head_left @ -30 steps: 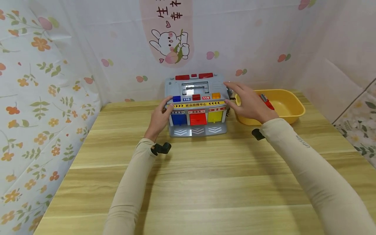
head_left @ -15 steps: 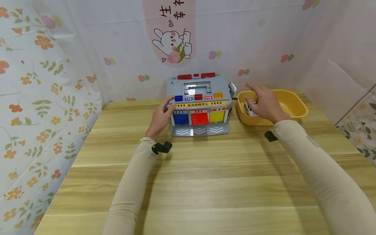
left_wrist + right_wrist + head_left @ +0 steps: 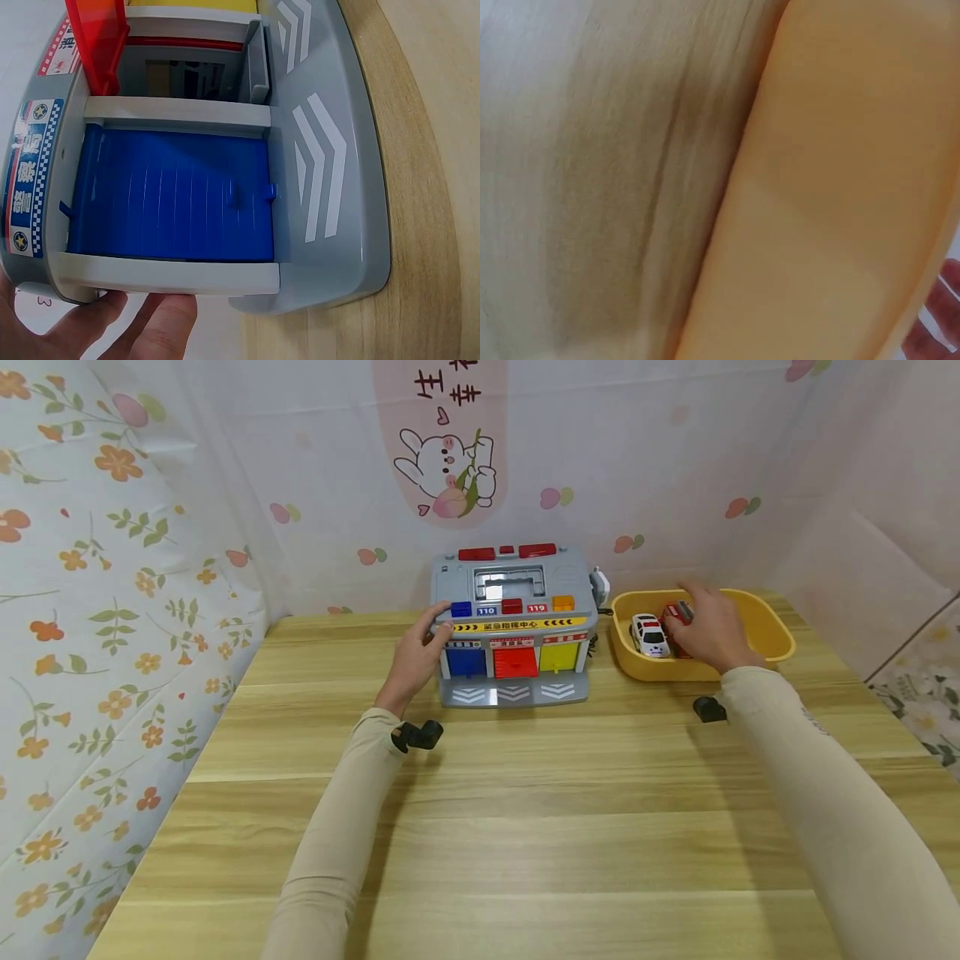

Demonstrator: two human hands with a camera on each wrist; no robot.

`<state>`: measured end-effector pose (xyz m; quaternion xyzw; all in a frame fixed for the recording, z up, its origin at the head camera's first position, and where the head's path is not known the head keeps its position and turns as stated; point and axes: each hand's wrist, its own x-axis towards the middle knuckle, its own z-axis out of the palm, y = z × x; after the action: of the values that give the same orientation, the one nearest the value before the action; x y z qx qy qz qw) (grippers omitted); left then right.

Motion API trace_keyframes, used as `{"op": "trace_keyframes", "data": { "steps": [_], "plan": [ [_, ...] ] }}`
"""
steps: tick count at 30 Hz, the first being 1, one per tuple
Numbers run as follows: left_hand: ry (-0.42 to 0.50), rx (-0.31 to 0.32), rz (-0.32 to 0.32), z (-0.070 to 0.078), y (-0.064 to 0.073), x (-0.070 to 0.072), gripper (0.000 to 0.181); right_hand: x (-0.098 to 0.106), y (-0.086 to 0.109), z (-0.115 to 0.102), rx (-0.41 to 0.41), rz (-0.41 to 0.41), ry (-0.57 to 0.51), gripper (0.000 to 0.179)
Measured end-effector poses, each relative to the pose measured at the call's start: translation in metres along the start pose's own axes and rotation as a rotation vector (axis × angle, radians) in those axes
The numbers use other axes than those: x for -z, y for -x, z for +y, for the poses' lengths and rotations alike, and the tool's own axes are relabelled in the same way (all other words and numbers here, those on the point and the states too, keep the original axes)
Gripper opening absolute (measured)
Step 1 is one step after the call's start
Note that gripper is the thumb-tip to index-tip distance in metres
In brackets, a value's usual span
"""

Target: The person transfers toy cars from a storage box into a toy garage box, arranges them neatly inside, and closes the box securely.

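Now my left hand (image 3: 415, 660) grips the garage (image 3: 514, 625) marked "110" and "119"; whether my right hand (image 3: 714, 628) pinches the red toy (image 3: 682, 611), I can't tell.

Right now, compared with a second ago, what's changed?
The right hand has moved off the right end of the grey plastic toy garage, rightward to the red toy vehicle in the yellow plastic basin; any grip is hidden. The white toy car there is now uncovered. The left hand stays at the garage's left end; garage and basin haven't moved.
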<state>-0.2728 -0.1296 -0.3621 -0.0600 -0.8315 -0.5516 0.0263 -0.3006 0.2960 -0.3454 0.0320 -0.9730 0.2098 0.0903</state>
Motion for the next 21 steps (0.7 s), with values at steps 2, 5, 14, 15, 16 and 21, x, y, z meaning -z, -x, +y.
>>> {"op": "trace_keyframes", "data": {
  "steps": [2, 5, 14, 15, 16, 21],
  "plan": [
    [0.003, -0.007, 0.003, 0.0, 0.0, 0.0, 0.044, 0.0, 0.0, 0.004, -0.026, -0.013, 0.01, 0.067],
    [0.002, -0.011, 0.008, 0.0, 0.0, 0.001, 0.044, -0.001, -0.001, 0.009, -0.05, -0.032, 0.029, 0.068],
    [0.002, 0.001, 0.005, 0.0, 0.0, 0.0, 0.044, -0.001, -0.001, 0.024, -0.133, -0.08, 0.026, 0.07],
    [0.005, 0.005, 0.004, 0.0, 0.0, 0.0, 0.044, -0.002, -0.001, 0.024, -0.139, -0.082, 0.022, 0.069],
    [0.004, 0.007, 0.003, 0.0, 0.0, 0.0, 0.044, -0.002, -0.001, 0.025, -0.14, -0.083, 0.023, 0.068],
    [0.009, 0.011, 0.006, 0.0, 0.0, 0.0, 0.044, -0.007, -0.002, 0.026, -0.156, -0.117, 0.031, 0.068]
  ]
}}
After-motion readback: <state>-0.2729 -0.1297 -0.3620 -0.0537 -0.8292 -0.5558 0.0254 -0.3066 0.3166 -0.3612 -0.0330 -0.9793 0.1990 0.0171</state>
